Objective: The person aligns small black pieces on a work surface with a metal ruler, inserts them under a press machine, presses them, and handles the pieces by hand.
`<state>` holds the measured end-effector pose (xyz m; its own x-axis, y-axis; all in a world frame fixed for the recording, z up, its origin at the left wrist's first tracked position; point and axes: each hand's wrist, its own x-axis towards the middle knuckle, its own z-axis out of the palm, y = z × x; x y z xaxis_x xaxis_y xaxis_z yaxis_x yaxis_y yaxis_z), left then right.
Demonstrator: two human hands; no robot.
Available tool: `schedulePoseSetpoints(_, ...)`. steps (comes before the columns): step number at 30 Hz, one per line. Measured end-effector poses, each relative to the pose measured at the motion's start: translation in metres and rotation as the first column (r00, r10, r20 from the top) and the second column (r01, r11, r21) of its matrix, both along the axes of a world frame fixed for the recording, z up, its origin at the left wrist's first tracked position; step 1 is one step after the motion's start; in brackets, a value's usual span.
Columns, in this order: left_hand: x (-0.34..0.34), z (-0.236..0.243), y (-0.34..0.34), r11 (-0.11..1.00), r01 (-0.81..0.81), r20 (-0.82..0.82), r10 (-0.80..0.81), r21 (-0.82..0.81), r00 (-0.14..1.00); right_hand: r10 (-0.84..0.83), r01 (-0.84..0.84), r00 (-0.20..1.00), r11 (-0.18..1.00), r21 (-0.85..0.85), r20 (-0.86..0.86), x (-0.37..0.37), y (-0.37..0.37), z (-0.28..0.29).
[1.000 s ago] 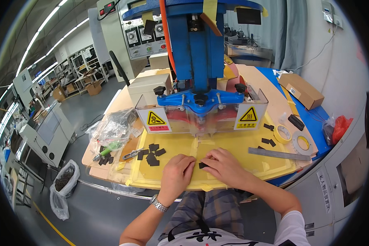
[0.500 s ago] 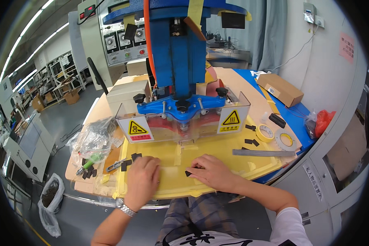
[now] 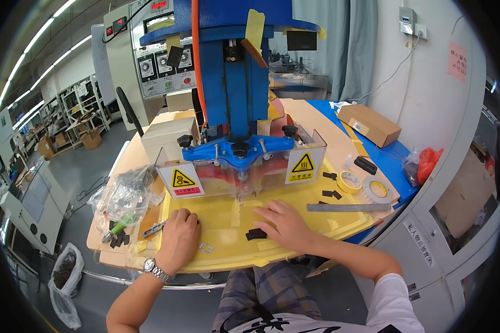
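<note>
My left hand [image 3: 179, 236] rests low over the yellow work surface [image 3: 283, 256]. Its fingers are curled together, their tips hidden, so what they hold cannot be made out. Beside it on the surface lies a small pale rectangular frame [image 3: 205, 248]. My right hand [image 3: 286, 225] is open, fingers stretched and apart, just right of a few small flat black pieces [image 3: 256, 234]. A utility knife [image 3: 154, 228] lies left of my left hand. Ahead of both hands stands a blue press [image 3: 239, 150] with a clear guard [image 3: 272, 176].
More black pieces [image 3: 331, 194], a grey metal strip [image 3: 348, 207] and tape rolls [image 3: 349, 181] lie to the right. Leftward are a clear plastic bag [image 3: 129, 191] and a green-handled tool [image 3: 118, 228]. A cardboard box [image 3: 369, 123] sits at the back right.
My right hand has let go of a black piece, and its fingers have spread. My left hand has shifted left, over where black pieces lay. The pale frame now shows. The whole view has shifted slightly.
</note>
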<state>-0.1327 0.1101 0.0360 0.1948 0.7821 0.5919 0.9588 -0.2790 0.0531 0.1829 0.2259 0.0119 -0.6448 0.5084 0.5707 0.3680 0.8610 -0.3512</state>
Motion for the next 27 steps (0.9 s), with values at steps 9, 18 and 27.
schedulePoseSetpoints(9, -0.004, 0.000, 0.002, 0.995, -0.048, -0.039, 0.045, -0.088, 0.998, -0.178, 0.160, 0.966, 0.981, 0.107, 0.185, -0.028, 0.039, -0.016)
schedulePoseSetpoints(18, -0.008, 0.002, 0.004, 0.994, -0.029, -0.054, 0.023, -0.108, 0.998, -0.177, 0.157, 0.965, 0.981, 0.116, 0.193, -0.030, 0.047, -0.023)
schedulePoseSetpoints(27, -0.009, 0.004, 0.003, 0.995, -0.007, -0.025, 0.005, -0.101, 1.000, -0.203, 0.179, 0.967, 0.971, 0.157, 0.151, -0.032, 0.046, -0.026)
